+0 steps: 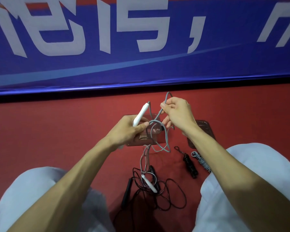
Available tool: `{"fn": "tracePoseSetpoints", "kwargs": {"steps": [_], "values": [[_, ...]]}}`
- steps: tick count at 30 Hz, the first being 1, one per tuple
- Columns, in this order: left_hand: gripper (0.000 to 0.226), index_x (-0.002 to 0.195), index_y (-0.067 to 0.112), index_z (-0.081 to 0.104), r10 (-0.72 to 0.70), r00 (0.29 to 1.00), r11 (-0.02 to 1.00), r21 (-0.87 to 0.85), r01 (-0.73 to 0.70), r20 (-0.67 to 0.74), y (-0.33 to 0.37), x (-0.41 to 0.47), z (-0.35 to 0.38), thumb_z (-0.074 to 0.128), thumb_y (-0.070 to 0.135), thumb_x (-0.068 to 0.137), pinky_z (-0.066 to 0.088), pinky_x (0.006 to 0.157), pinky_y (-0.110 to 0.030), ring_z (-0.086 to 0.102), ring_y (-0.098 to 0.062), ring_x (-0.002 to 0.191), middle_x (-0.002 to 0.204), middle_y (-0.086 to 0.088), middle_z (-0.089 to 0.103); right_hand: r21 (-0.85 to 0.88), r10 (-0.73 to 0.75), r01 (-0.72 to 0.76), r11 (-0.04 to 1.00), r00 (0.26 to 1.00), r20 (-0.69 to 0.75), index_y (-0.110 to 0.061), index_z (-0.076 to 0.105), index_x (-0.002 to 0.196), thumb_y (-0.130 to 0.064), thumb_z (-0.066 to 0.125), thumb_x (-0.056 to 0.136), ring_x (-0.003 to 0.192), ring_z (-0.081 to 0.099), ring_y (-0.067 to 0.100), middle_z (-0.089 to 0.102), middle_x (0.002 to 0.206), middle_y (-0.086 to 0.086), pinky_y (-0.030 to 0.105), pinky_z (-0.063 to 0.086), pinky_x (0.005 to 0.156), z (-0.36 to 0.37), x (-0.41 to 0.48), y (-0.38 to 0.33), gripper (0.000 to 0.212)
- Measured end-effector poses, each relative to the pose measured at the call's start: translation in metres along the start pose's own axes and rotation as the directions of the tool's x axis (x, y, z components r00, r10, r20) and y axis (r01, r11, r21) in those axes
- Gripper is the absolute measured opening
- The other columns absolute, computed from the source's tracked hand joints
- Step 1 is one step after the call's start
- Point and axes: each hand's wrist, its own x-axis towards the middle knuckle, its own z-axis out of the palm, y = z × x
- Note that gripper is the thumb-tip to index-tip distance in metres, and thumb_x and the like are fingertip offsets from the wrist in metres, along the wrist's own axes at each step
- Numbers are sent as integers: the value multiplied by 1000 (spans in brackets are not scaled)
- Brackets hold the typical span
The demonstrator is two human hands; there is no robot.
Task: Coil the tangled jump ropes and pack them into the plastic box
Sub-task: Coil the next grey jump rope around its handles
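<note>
My left hand (131,129) grips one white handle (141,114) of a grey jump rope. My right hand (177,113) pinches that rope's grey cord (165,104), which loops between the hands and hangs down to the floor. Its second white handle (149,183) lies on a tangled black jump rope (157,195) between my knees. A clear plastic box (155,131) sits on the red floor behind my hands, mostly hidden by them. A coiled black rope (189,163) and a coiled grey rope (201,160) lie to the right.
A clear plastic lid or second tray (206,129) rests on the red floor under my right wrist. A blue banner with large white characters (141,47) stands along the far edge. My knees in pale trousers (251,173) flank the ropes.
</note>
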Motion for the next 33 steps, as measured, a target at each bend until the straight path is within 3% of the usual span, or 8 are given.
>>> {"fn": "tracePoseSetpoints", "kwargs": {"steps": [7,14,19,23,25,28,30,33], "values": [[20,85,8,62,-70,996,984,-162,80,61,2,-4,0,55,19,100,48,65,-39,59,-23,61,70,-10,63,117,36,-38,992,999,15,-11,59,82,-15,54,98,53,63,17,67,75,7,26,50,47,-2,2,-3,17],[18,85,10,64,-155,910,923,-386,-6,-384,-3,9,-10,54,17,100,47,50,-25,55,-12,46,59,-1,58,138,77,-80,987,997,27,-11,58,87,-12,50,99,56,63,17,67,77,7,22,49,47,-10,5,2,15],[20,78,16,50,-315,806,833,-553,-19,-502,-2,12,-24,55,6,95,30,41,-21,28,-7,31,40,9,34,75,66,-65,995,998,-11,-11,55,99,-18,42,103,48,60,16,67,80,2,22,44,47,-12,6,4,16],[4,99,7,48,-326,850,913,-370,171,-413,-8,16,-22,50,8,96,28,38,-21,31,-9,30,56,-2,38,96,69,-72,993,997,42,-15,55,94,-19,41,104,48,61,17,66,77,4,21,45,48,-10,6,2,18],[34,130,8,35,-324,872,946,-108,305,-368,-10,14,-19,46,13,99,35,39,-26,40,-14,39,70,-7,48,109,62,-73,991,994,95,-16,55,92,-18,41,103,47,60,18,65,75,4,22,44,46,-9,6,0,19],[57,144,35,27,-137,971,955,235,183,-196,-5,3,-12,42,4,99,52,47,-36,58,-14,53,110,-23,62,130,44,-68,989,983,179,-15,55,91,-15,40,103,45,59,16,62,73,5,21,43,44,-8,4,-3,20],[67,138,39,47,-9,993,961,273,41,-119,0,-1,-6,38,-11,94,53,49,-27,69,-11,71,137,-19,54,124,40,-69,990,973,226,-14,55,92,-14,39,104,45,59,16,60,73,6,21,43,45,-8,2,-7,20],[37,116,14,70,93,995,955,284,-83,-22,9,-2,1,46,-8,96,37,47,-8,55,-11,58,76,-7,67,144,34,-77,987,958,284,-12,56,96,-15,39,104,45,59,15,59,74,7,21,45,45,-9,-3,-13,20]]}}
